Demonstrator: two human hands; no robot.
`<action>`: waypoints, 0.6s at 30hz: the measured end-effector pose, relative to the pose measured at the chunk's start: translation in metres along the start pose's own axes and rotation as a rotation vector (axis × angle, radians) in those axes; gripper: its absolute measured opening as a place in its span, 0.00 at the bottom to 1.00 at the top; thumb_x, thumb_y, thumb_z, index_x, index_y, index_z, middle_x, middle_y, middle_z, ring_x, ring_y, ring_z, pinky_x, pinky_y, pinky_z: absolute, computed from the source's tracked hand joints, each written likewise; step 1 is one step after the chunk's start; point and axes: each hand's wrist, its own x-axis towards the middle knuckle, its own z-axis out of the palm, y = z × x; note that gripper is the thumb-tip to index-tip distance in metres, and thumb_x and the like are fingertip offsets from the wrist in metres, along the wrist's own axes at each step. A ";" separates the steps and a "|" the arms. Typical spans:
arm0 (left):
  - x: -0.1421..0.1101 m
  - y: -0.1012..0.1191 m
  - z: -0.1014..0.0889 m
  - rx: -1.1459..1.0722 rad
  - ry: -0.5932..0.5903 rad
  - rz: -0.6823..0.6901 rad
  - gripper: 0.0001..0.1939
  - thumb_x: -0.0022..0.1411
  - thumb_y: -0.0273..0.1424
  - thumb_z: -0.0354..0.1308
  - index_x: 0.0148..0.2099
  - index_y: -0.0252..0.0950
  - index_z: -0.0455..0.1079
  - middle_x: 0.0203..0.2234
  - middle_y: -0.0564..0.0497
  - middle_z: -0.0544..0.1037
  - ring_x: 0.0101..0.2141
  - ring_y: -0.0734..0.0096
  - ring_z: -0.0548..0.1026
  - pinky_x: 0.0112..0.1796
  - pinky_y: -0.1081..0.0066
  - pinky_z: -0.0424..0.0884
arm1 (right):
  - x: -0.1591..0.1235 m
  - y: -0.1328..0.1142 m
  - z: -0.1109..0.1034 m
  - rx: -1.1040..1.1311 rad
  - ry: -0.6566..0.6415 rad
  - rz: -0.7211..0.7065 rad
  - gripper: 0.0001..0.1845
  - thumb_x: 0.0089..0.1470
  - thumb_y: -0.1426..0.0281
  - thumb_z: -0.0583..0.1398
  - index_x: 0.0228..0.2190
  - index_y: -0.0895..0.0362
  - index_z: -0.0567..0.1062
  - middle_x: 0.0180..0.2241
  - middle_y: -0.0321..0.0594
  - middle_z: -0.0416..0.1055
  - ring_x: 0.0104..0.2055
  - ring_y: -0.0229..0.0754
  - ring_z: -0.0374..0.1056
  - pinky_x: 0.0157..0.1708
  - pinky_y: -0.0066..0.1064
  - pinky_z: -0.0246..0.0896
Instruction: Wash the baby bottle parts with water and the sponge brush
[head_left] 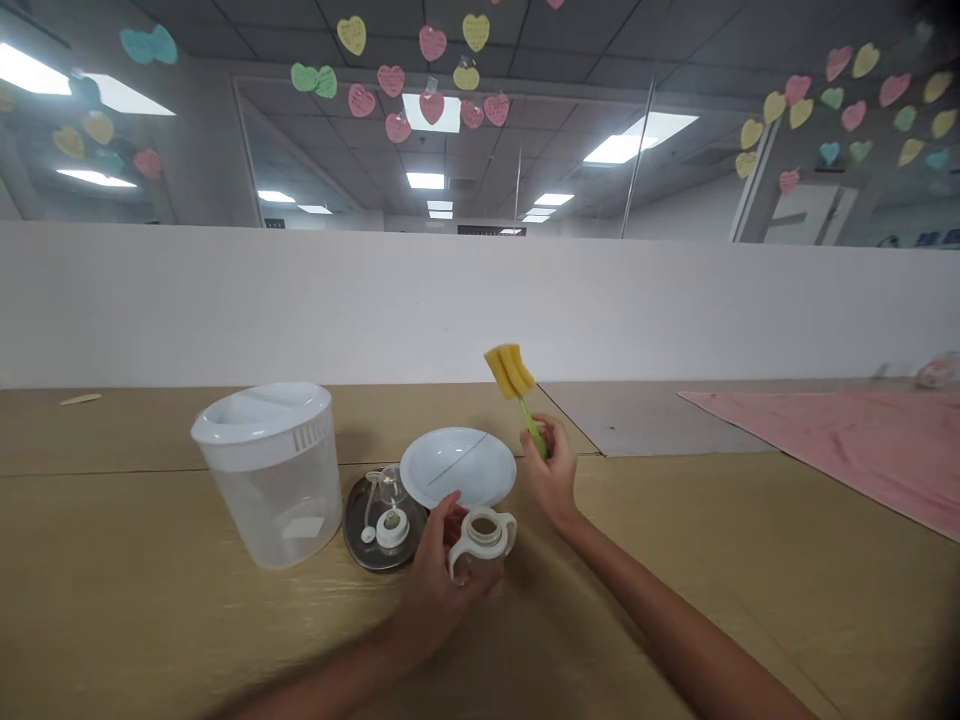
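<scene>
Two-handled, white-rimmed clear bottle, already open on top, held in left hand, with green-handled yellow sponge brush pinched in right hand, outside the bottle.

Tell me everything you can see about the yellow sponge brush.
The brush has a soft-looking yellow sponge head with lengthwise ridges, and a thin green stem, plastic by its look. The right hand grips its handle. It leans left, head up, above and right of the white bowl in view; nothing appears to touch the head.
</scene>
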 end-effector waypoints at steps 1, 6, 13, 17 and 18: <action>0.002 0.002 0.001 0.022 -0.022 0.021 0.34 0.47 0.33 0.62 0.55 0.38 0.54 0.43 0.46 0.67 0.42 0.64 0.69 0.44 0.64 0.66 | 0.012 -0.010 0.002 0.021 0.000 -0.025 0.15 0.48 0.66 0.55 0.39 0.56 0.67 0.27 0.34 0.65 0.30 0.36 0.62 0.30 0.26 0.58; 0.002 0.011 0.000 -0.044 -0.135 0.012 0.24 0.48 0.31 0.61 0.48 0.37 0.61 0.42 0.47 0.69 0.42 0.64 0.69 0.42 0.67 0.66 | 0.061 -0.052 0.001 0.099 -0.311 0.096 0.20 0.45 0.63 0.57 0.41 0.56 0.68 0.23 0.32 0.65 0.16 0.30 0.55 0.16 0.23 0.51; 0.029 0.037 -0.021 0.050 -0.015 0.050 0.29 0.47 0.38 0.62 0.50 0.37 0.60 0.43 0.46 0.71 0.42 0.62 0.70 0.43 0.65 0.66 | 0.077 -0.094 -0.058 -0.155 -0.624 0.097 0.25 0.44 0.54 0.59 0.40 0.57 0.76 0.16 0.33 0.59 0.19 0.31 0.50 0.16 0.24 0.42; 0.064 0.058 -0.038 0.317 0.062 0.180 0.24 0.48 0.39 0.60 0.47 0.37 0.64 0.44 0.46 0.69 0.44 0.60 0.67 0.45 0.62 0.64 | 0.076 -0.114 -0.083 -0.289 -0.858 0.056 0.23 0.43 0.54 0.60 0.38 0.55 0.78 0.18 0.35 0.65 0.21 0.32 0.51 0.19 0.26 0.46; 0.071 0.059 -0.041 0.363 0.061 0.204 0.23 0.49 0.39 0.60 0.47 0.38 0.64 0.44 0.47 0.68 0.45 0.61 0.67 0.45 0.62 0.63 | 0.075 -0.117 -0.085 -0.322 -0.904 0.047 0.22 0.43 0.54 0.60 0.38 0.54 0.78 0.19 0.36 0.67 0.22 0.33 0.52 0.20 0.26 0.47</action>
